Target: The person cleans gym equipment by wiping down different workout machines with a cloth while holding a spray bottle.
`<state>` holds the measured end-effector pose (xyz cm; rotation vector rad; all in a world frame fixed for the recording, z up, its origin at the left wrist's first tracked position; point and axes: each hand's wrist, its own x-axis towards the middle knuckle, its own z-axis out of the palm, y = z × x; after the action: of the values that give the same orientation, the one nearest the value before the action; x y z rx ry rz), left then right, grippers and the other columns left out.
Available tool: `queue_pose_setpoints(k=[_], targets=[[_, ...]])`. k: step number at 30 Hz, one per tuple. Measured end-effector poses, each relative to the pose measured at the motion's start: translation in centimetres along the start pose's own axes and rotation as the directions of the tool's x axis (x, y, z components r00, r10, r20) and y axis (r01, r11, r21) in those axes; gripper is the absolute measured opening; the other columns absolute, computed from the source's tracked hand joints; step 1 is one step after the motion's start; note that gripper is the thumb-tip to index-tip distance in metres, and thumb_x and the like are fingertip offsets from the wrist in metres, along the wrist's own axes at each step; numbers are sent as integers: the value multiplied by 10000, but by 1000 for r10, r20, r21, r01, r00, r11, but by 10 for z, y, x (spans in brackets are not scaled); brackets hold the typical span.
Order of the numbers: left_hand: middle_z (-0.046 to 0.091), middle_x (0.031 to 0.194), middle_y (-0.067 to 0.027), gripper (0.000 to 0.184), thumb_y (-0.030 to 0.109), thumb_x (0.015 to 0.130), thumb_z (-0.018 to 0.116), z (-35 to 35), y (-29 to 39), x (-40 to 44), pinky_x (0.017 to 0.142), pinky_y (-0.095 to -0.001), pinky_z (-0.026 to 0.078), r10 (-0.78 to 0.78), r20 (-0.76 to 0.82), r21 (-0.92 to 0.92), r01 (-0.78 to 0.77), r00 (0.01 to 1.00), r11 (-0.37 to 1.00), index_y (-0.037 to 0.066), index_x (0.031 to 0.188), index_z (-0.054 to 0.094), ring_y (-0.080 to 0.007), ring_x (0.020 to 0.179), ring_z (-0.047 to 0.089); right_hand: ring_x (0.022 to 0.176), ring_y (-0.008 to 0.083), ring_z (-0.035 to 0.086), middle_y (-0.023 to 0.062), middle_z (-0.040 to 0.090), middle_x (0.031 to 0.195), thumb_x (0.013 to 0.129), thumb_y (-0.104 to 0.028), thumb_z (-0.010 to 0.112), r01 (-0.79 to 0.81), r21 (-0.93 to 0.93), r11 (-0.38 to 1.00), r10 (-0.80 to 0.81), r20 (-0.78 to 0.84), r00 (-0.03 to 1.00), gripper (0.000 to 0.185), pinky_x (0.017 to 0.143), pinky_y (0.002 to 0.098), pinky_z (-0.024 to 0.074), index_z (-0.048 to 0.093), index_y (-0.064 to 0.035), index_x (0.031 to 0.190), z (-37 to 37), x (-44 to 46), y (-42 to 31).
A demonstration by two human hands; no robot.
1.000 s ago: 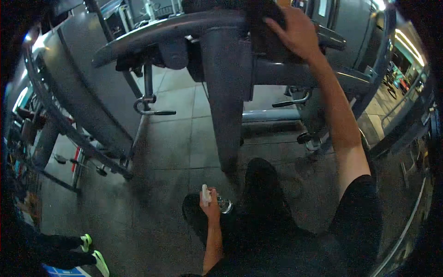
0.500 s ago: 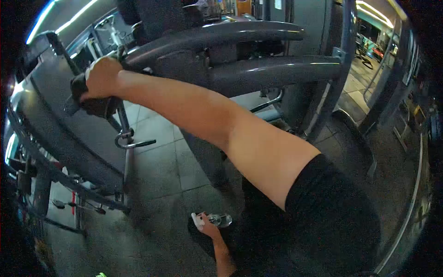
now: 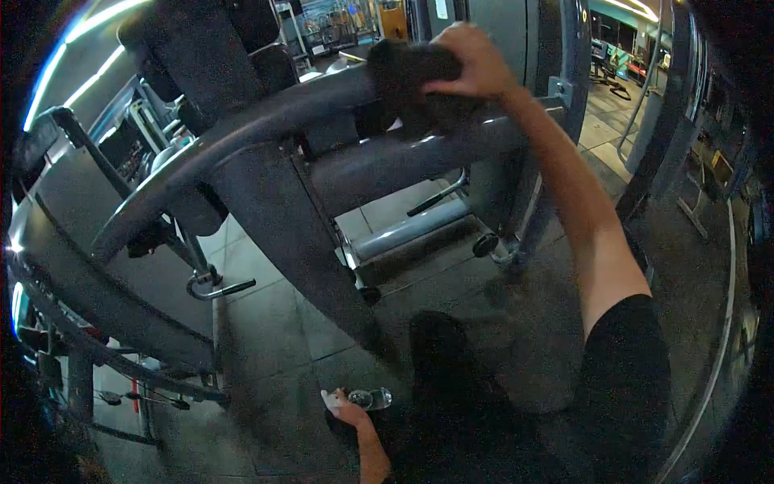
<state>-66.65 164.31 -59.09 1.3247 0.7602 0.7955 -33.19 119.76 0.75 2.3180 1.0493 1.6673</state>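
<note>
My right hand [image 3: 476, 64] grips a dark cloth [image 3: 419, 85] and presses it on the curved grey tube [image 3: 282, 117] of a gym machine, near the tube's right part. Low in the view, my left hand [image 3: 349, 410] is wrapped round the white top of a clear spray bottle [image 3: 375, 398]. The bottle lies sideways in the view, its clear body pointing right, close to my dark-clothed leg. A wide grey upright [image 3: 294, 242] runs from the tube down toward the floor.
A second thick tube [image 3: 419, 157] runs behind the curved one. A black-gripped handle [image 3: 230, 289] sticks out at the left, beside a large grey panel [image 3: 121, 234]. A floor-level bar [image 3: 411, 231] lies behind the upright. More gym equipment stands at both sides.
My right hand with the cloth swept to the tube's left end, then back to the right. The view has turned. My left hand still holds the bottle, now tilted more sideways.
</note>
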Motion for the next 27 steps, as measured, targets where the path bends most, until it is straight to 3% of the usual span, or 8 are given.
queue_pose_setpoints(k=[4,8,12,14,18,20,24,27], targets=[[659,1227,-196,502,187,1045,616,-7,-8,3,870,-431,517,300,64,297,-306,952,905,-70,1460,502,-283,941,645,1137,370,613,151,643,1182,716,-546,895,76,71,995,-65,-149,987,704,996,479,477,659,-58,1166,20,-18,37],[662,1263,-166,555,168,966,714,-10,57,-25,960,-390,488,-111,-11,138,111,994,984,-36,1448,529,-282,1085,633,1155,372,605,168,625,1207,720,-570,888,41,-49,998,-42,-20,999,770,1021,482,474,634,-33,1211,11,-3,7],[696,1081,-161,474,183,1044,625,-17,13,-13,827,-377,523,-51,-14,37,51,999,998,-132,1385,529,-236,903,654,1156,396,633,207,626,1203,708,-687,840,-26,-49,998,27,19,999,914,1025,489,498,601,5,1256,11,62,-123],[697,1040,-143,512,155,1038,617,-17,5,-10,805,-364,519,272,58,311,-276,961,909,-128,1439,472,-223,898,653,1166,396,643,212,630,1233,712,-737,800,-92,-104,990,94,14,995,935,1013,497,518,604,-12,1270,21,86,-153],[696,1041,-138,534,163,1034,631,-18,-11,-7,795,-372,514,182,101,213,-200,978,956,-128,1449,461,-232,889,653,1187,391,640,199,623,1281,702,-771,783,-166,-102,981,186,228,956,978,999,495,535,592,-39,1321,11,102,-146],[699,1047,-143,550,173,1032,635,-22,-52,11,796,-375,515,109,153,414,-164,982,895,-108,1470,456,-236,887,651,840,403,720,229,721,873,871,-647,687,-65,157,985,24,250,968,691,802,474,586,729,30,997,-1,120,-125],[702,1040,-144,558,184,1033,635,-8,-45,9,796,-377,517,290,248,392,-369,924,843,-83,1489,454,-247,861,653,834,399,719,207,732,880,802,-662,751,-76,363,929,-128,506,853,710,839,461,586,732,35,937,-21,129,-110],[701,1051,-146,585,200,1029,640,10,27,-22,793,-377,514,18,74,133,-28,997,991,-59,1514,440,-249,879,649,1207,388,632,170,640,1284,686,-724,816,-133,43,990,120,229,966,979,1032,494,513,578,-64,1369,12,90,-130]])
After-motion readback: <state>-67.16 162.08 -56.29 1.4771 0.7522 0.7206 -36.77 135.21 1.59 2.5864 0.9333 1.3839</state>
